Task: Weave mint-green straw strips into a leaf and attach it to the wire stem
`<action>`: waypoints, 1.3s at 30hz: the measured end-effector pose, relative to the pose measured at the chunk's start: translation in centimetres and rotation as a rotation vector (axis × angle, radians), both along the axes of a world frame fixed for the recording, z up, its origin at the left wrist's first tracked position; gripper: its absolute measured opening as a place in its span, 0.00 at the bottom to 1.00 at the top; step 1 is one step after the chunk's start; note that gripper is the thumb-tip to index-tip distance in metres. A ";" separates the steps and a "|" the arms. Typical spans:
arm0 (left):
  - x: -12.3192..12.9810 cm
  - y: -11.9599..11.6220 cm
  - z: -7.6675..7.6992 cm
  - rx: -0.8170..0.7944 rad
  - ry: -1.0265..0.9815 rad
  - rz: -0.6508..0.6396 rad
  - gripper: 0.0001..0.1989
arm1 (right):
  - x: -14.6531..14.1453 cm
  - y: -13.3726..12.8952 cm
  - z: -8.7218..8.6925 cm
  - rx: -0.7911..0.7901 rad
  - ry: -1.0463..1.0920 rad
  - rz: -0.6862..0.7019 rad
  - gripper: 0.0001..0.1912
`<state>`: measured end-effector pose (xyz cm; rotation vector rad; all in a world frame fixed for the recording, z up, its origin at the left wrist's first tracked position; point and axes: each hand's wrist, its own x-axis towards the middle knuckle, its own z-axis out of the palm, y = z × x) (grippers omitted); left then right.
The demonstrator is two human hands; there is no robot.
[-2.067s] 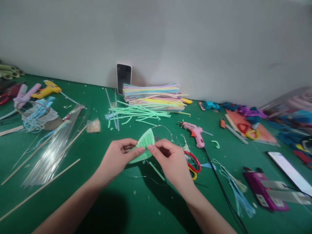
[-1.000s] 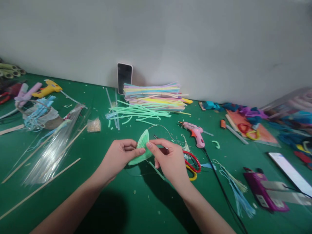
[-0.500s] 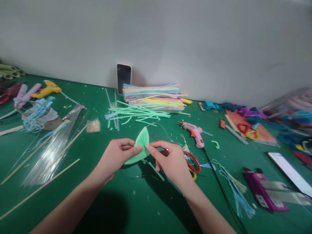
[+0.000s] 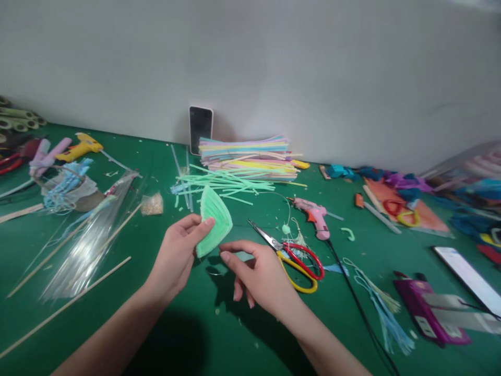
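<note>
Head view, left hand pinching one green piece, right hand curled, hold unclear, two phones

A green table carries open scissors with red and yellow handles. Just behind the scissors lies a pink glue gun; to their right lie a blue-and-cream tassel, a purple device and a white-edged phone. Behind them and to the left spread loose mint-green strips. Well to their left are a small bag of beads, clear plastic sleeves and a thin wooden stick.
</note>
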<state>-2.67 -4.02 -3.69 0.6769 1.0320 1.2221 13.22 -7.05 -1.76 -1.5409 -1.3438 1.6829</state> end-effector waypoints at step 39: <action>-2.4 0.8 0.9 0.240 0.643 -0.381 0.21 | 6.4 7.6 2.2 0.005 0.289 0.110 0.21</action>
